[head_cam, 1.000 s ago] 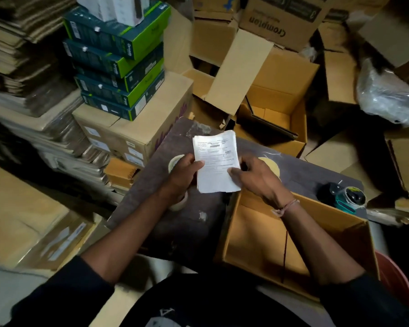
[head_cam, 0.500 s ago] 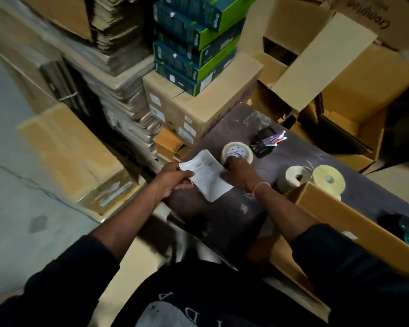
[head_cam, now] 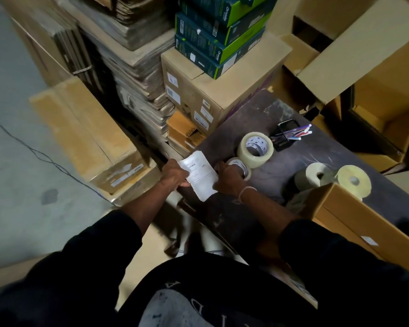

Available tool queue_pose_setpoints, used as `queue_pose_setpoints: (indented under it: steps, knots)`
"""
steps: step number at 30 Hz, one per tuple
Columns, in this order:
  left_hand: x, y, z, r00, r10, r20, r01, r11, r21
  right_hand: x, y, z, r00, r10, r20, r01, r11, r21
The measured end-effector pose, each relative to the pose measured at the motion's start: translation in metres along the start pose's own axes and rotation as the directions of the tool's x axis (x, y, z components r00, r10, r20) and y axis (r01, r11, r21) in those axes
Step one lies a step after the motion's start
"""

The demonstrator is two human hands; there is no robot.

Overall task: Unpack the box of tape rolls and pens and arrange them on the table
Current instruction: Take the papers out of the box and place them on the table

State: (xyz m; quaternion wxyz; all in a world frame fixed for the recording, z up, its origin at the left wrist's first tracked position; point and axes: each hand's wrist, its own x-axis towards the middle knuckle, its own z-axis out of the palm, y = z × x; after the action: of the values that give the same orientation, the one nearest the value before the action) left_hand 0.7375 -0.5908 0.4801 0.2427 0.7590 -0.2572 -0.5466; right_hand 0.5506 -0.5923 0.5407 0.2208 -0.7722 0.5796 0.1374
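Cartons [head_cam: 222,95] crowd the dark table [head_cam: 293,159] at eleven o'clock. Both hands pinch a paper slip [head_cam: 200,177]: left hand [head_cam: 174,174], right hand [head_cam: 229,177]. Tape rolls [head_cam: 255,149] sit beside pens [head_cam: 298,134] at one o'clock.

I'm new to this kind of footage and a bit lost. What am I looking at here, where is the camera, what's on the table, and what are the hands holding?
There is no machine here, just a person working with bare hands. The one picture comes from a camera worn on their head, looking down, so you see their own arms. The left hand and right hand both hold a printed paper slip over the near corner of the dark table. On the table lie a clear tape roll, a smaller roll by the right hand, two pale rolls, a black holder with pens and an open cardboard box. Stacked cartons surround it.
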Motion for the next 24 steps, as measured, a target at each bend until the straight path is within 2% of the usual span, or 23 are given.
queue_pose_setpoints:
  steps: [6, 13, 17, 20, 22, 24]
  knots:
    - [0.009, -0.011, 0.006, 1.0, 0.004, 0.018, -0.006, 0.995, 0.097, -0.002, 0.004, -0.001, 0.999, -0.018, 0.048, 0.016, 0.999, 0.036]
    - [-0.021, 0.009, -0.009, 0.997, 0.074, 0.023, -0.077, 0.894, 0.441, -0.003, 0.019, -0.006, 1.0, -0.002, 0.025, -0.004, 0.97, 0.244]
    - [-0.032, 0.021, 0.0, 0.985, 0.155, 0.076, -0.173, 0.903, 0.393, -0.004, 0.034, -0.008, 0.999, 0.019, -0.041, -0.008, 0.968, 0.249]
    - [-0.044, 0.032, 0.016, 0.952, 0.267, 0.152, -0.295, 0.932, 0.213, -0.014, 0.047, -0.02, 0.996, 0.026, -0.08, -0.006, 0.971, 0.238]
    - [-0.055, 0.041, 0.028, 0.936, 0.309, 0.166, -0.328, 0.94, 0.1, -0.024, 0.061, -0.032, 0.995, 0.011, -0.102, 0.012, 0.976, 0.217]
    - [-0.068, 0.051, 0.042, 0.932, 0.321, 0.169, -0.332, 0.942, 0.043, -0.036, 0.075, -0.043, 0.986, 0.07, -0.152, -0.007, 0.926, 0.378]
